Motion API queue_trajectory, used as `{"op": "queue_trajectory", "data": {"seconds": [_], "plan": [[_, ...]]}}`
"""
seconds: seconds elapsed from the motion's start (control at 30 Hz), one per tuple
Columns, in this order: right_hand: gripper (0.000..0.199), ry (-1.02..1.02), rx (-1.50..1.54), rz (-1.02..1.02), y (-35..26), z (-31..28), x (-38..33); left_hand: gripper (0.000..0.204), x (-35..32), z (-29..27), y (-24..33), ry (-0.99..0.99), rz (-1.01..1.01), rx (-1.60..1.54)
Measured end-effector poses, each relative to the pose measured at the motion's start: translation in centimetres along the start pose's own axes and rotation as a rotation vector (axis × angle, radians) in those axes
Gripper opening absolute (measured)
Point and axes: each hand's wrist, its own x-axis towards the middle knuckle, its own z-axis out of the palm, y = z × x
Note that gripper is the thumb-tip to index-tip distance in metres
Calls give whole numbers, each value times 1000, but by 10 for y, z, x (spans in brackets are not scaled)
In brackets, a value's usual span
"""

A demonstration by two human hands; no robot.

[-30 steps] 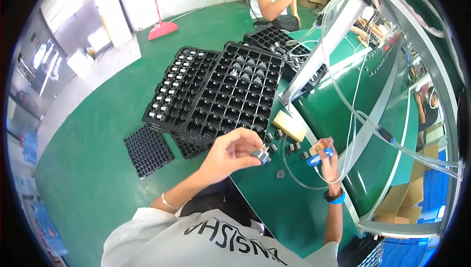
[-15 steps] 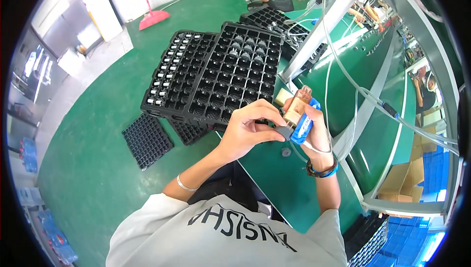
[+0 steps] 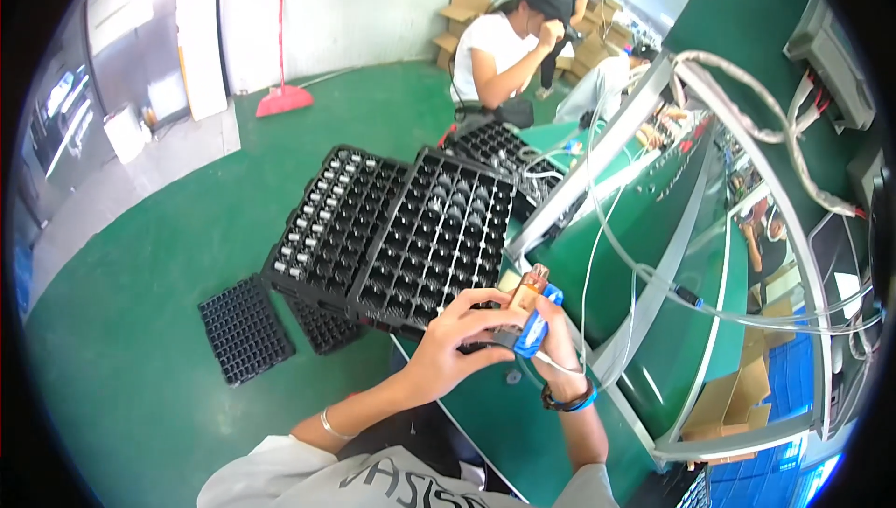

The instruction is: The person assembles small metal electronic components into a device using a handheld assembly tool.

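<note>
My left hand (image 3: 455, 341) and my right hand (image 3: 557, 340) meet over the near edge of the green bench (image 3: 523, 433). Together they hold a small device (image 3: 525, 310) with an amber, see-through upper part and a blue lower body. The left fingers curl around its lower end from the left; the right fingers grip it from behind and the right. A dark wristband sits on my right wrist, a thin bracelet on my left.
Black compartment trays (image 3: 434, 237) lie stacked just beyond my hands, with smaller trays (image 3: 245, 329) on the green floor. White cables (image 3: 644, 275) hang from a frame on the right. A seated person (image 3: 499, 51) works farther back. A red broom (image 3: 283, 88) leans on the wall.
My hands were apart a second ago, each with a small part. They have come together and risen, joined on the amber and blue device. My view has tilted up toward the room.
</note>
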Motion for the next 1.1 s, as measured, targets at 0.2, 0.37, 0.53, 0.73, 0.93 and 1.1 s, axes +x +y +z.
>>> {"op": "queue_trajectory", "data": {"seconds": [0.2,0.37,0.53,0.73,0.93,1.1], "plan": [[58,-9,266,67,3,27,33,22,21,-34,-11,135,28,18],[52,-11,128,267,25,8,13,19,38,-77,-24,173,-30,-16],[34,-168,-223,179,-1,-14,-47,21,47,-86,-33,177,-67,482],[24,25,-311,81,-42,-56,-130,20,31,-98,-44,56,-32,917],[26,704,-697,-37,-101,-102,-286,30,33,-79,-27,-7,104,1227],[47,1568,-1153,280,-78,-191,-474,40,21,-9,-3,79,380,1015]]}}
